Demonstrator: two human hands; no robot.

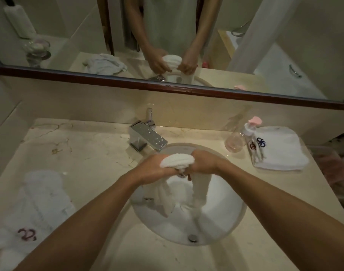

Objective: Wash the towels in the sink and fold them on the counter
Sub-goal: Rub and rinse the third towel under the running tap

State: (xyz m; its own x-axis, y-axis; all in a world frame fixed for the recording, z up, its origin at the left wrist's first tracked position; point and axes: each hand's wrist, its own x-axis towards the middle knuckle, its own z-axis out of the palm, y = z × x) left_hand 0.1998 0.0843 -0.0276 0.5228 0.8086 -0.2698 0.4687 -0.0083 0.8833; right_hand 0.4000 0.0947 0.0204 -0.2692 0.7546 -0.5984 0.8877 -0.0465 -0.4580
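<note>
1. Over the round white basin sink (222,227), a wet white terry towel (177,160) is bunched into a thick roll between both hands, its loose ends hanging down into the bowl.
2. The left hand (155,167) has its fingers curled round the roll's left end; the right hand (204,162) clamps the other end.
3. A crumpled white towel with red stitching (36,212) lies on the beige marble counter (85,149) to the left.
4. A folded white towel with a blue emblem (278,149) sits to the right.

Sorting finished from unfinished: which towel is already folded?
The towel with the blue emblem, right of the sink beside the bottle; the others are crumpled or being wrung.
</note>
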